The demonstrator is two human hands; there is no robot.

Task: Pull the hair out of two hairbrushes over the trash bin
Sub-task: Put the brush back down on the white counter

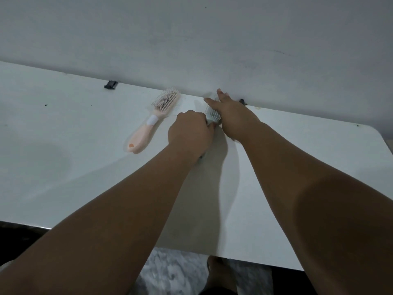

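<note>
Two hairbrushes, left hand [190,133] gripping green brush [212,114], right hand [231,112] spread over bristles, pink brush [153,121] unlabelled.

No readable text anywhere; the pink hairbrush's [152,119] white band looks blank.

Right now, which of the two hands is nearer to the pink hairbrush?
Left. The left hand is just right of the pink hairbrush, apart from it, closed on the green hairbrush. The right hand lies further right, over that green brush.
</note>
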